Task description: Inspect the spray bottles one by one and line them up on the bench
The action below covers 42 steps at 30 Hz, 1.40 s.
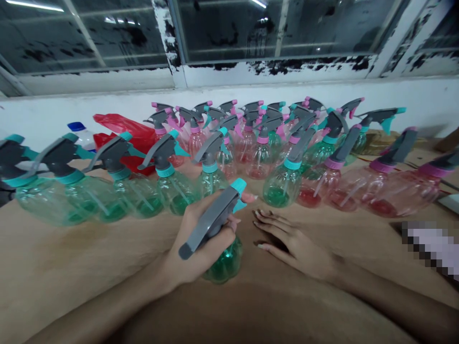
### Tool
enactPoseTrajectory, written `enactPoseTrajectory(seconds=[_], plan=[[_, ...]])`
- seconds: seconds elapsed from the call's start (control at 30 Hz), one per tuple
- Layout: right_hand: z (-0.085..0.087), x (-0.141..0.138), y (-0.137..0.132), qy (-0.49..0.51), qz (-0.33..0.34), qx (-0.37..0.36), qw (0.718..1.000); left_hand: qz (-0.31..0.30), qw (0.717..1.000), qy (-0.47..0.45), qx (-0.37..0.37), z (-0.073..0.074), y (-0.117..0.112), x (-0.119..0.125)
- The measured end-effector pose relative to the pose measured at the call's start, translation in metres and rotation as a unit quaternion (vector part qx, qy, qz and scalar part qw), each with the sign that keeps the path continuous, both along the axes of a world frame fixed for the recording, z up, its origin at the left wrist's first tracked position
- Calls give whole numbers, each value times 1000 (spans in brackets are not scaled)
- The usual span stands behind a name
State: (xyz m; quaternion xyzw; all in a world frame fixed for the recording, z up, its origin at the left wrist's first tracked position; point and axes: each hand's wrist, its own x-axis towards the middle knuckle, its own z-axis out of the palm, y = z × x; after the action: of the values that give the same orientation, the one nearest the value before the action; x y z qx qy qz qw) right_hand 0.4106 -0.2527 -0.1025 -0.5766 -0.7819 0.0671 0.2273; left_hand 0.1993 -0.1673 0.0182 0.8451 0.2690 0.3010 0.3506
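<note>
My left hand (201,239) is closed round the neck of a green spray bottle (225,262) that stands on the wooden table (89,248). Its grey trigger head with a teal nozzle (215,215) lies over my fingers. My right hand (290,241) rests flat on the table just right of that bottle, fingers stretched out and apart, holding nothing. A row of green spray bottles (143,191) and pink spray bottles (358,186) stands right behind both hands.
Several more pink and green spray bottles (251,138) crowd the back of the table against a white wall under a window. A red plastic bag (125,131) and a blue-capped bottle (81,131) lie at the back left. A blurred patch (430,246) sits at the right edge.
</note>
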Motion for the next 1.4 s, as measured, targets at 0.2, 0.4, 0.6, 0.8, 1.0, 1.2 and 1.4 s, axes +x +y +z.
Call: enactPoseTrajectory(seconds=[0.2,0.4,0.6,0.8,1.0,1.2,1.4], plan=[[2,-2,0,2,-1,8,1000,30,999,10,0,-2,-2,1],[1,-2,0,10,-2,9,1000,18,1000,8,-16,-2,0,1],[2,-1,-1,9,1,11,1000,4,1000,5,-26,1,1,1],[5,-2,-1,-8,-9,-9,1000,-21,999,4,-24,3,1,0],[3,-2,-1,3,-4,0,1000,-29,999,-6,-29,2,2,0],[3,-1,0,9,4,4,1000,-30,999,-8,-36,5,1,0],[2,-1,0,22,0,14,1000,-30,998,17,-54,8,2,-1]])
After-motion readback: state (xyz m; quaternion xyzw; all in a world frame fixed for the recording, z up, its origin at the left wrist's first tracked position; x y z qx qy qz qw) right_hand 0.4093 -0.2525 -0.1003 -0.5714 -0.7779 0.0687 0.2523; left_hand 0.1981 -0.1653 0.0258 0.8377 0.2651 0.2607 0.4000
